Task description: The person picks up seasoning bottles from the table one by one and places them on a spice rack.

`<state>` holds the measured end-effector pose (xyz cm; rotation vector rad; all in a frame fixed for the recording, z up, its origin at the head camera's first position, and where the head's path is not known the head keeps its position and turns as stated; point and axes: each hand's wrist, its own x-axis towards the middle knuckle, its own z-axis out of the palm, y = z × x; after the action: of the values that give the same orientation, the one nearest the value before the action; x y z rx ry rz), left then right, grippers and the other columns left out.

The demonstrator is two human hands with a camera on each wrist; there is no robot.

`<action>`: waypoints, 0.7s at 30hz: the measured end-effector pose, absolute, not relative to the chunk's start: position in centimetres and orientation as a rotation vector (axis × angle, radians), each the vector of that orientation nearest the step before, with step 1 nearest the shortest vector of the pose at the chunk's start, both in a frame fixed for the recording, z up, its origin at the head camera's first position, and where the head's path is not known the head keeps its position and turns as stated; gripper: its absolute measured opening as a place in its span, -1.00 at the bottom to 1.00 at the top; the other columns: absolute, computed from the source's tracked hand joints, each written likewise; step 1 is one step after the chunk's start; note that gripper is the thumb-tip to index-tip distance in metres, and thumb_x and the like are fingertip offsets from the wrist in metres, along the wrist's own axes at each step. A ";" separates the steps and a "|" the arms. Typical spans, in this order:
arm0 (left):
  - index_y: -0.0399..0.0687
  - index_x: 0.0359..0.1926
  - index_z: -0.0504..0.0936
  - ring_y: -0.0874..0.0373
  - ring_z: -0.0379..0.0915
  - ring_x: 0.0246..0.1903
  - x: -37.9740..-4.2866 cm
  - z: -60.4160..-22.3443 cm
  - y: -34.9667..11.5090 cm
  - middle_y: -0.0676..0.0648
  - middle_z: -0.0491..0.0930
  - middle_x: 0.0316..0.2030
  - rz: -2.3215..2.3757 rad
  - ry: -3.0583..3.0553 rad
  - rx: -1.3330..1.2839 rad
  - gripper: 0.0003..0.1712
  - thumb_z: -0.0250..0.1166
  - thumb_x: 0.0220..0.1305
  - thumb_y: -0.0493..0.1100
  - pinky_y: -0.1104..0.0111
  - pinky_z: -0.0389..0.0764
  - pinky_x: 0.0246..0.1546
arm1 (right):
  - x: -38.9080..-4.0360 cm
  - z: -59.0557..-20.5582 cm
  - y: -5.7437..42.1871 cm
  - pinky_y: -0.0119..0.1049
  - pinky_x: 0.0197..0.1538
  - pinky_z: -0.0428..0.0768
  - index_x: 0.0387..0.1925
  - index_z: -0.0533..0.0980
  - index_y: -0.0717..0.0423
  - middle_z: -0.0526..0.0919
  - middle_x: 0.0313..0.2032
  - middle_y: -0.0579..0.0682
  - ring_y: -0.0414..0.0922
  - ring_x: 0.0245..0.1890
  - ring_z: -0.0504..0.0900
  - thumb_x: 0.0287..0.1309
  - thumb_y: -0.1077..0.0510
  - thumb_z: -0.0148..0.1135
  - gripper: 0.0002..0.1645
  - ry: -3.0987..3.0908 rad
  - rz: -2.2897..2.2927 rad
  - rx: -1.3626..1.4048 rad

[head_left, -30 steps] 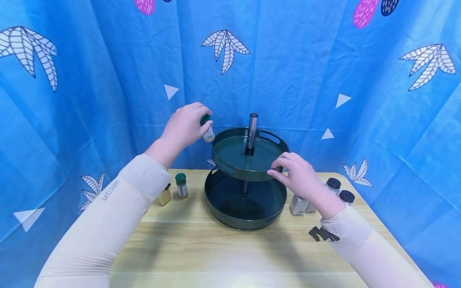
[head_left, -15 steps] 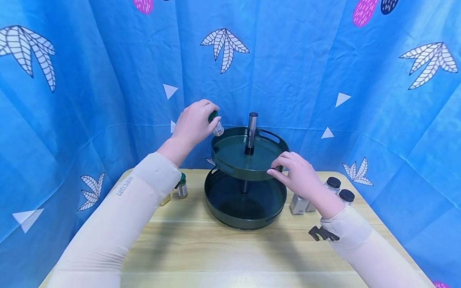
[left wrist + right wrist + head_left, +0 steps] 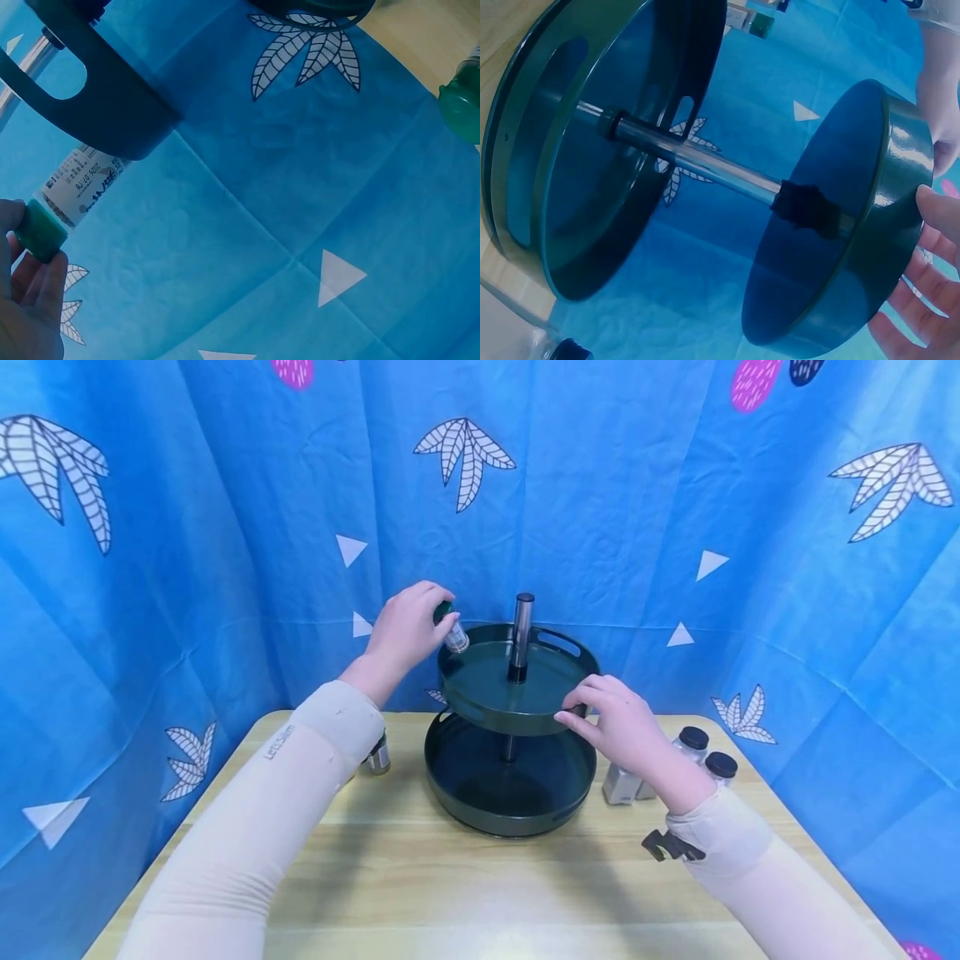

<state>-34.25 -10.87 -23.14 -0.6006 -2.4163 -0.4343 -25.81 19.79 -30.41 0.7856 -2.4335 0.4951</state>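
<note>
My left hand (image 3: 408, 627) pinches a small spice jar (image 3: 456, 639) by its green cap. The jar is tilted, with its clear base over the left rim of the upper tray. In the left wrist view the white printed label (image 3: 81, 180) shows, and the tray wall hides the jar's far end. A dark green two-tier stand has an upper tray (image 3: 483, 675), a lower tray (image 3: 510, 789) and a metal pole (image 3: 522, 631). My right hand (image 3: 618, 722) grips the upper tray's front right rim between thumb and fingers. Nothing stands in either tray.
Another spice jar (image 3: 378, 758) stands left of the stand, partly behind my left sleeve. To the right are several clear jars (image 3: 621, 785), some with black lids (image 3: 693, 737), partly hidden by my right arm. A blue curtain (image 3: 637, 527) surrounds the wooden table (image 3: 450, 893).
My left hand has carried the spice jar rightward to the upper tray's left rim, then slightly lower. My left sleeve now covers more of the jars behind it. The right hand keeps its grip.
</note>
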 end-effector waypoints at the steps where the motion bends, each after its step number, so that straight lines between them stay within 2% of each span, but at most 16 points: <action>1: -0.14 0.12 0.64 -0.03 0.53 0.10 -34.4 -23.2 -10.8 -0.13 0.60 0.09 -0.440 -2.436 -0.601 -0.64 0.29 0.40 -0.06 0.14 0.56 0.12 | -25.9 -30.4 19.8 -0.19 -0.24 0.58 -0.27 0.69 0.00 0.64 -0.28 -0.03 -0.09 -0.24 0.51 0.11 0.04 0.49 -0.82 -2.431 0.492 0.787; 9: -0.14 0.16 0.61 -0.03 0.47 0.17 -35.0 -22.9 -10.0 -0.13 0.57 0.16 -0.428 -2.571 -0.599 -0.61 0.27 0.42 -0.06 0.14 0.50 0.21 | -25.9 -30.6 19.7 -0.17 -0.25 0.57 -0.29 0.68 0.03 0.64 -0.30 -0.02 -0.07 -0.24 0.51 0.10 0.07 0.50 -0.82 -2.419 0.496 0.790; 21: -0.13 0.19 0.59 -0.06 0.46 0.18 -35.6 -23.1 -10.0 -0.14 0.55 0.18 -0.447 -2.631 -0.587 -0.60 0.25 0.44 -0.05 0.10 0.51 0.19 | -25.9 -30.8 19.7 -0.16 -0.23 0.57 -0.30 0.68 0.03 0.64 -0.30 -0.03 -0.06 -0.22 0.52 0.09 0.07 0.51 -0.81 -2.393 0.498 0.789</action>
<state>-35.61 -9.97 -23.13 -0.5872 -2.6309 -0.4473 -25.94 19.73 -30.78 0.7890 -2.3927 0.4975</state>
